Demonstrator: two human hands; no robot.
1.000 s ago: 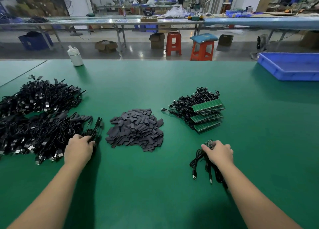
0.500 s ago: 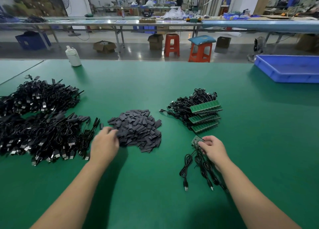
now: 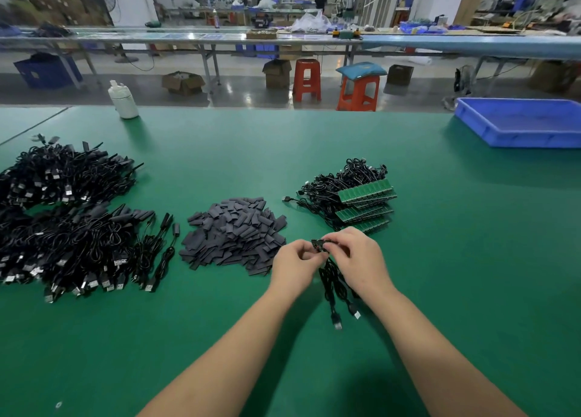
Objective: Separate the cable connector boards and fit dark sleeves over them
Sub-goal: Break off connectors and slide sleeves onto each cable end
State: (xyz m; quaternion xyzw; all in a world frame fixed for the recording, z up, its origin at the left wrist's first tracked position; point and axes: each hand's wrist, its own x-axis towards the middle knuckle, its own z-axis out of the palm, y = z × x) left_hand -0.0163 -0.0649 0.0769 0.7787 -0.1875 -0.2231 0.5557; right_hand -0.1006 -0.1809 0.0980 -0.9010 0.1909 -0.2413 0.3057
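Connector boards in a short joined strip now sit lifted off the green table, pinched between both hands just near of the stack of green board strips and right of the heap of dark sleeves. A second ago the left hand lay far to the left on the pile of finished cables, half a second ago it reached the sleeve heap, and now it has come across to meet the right; the right hand, which then pressed the strip near the table, has raised it. I judge this means the separating step is starting: two hands on one strip, set to snap a board free. Whether the left hand also brought a sleeve cannot be told, since the spot is small and blurred. In the head view, the left hand is curled, fingertips pinching the strip's left end; the right hand is curled too, grasping the right end from above. Black cables hang from the strip toward the near side, plugs touching the table.
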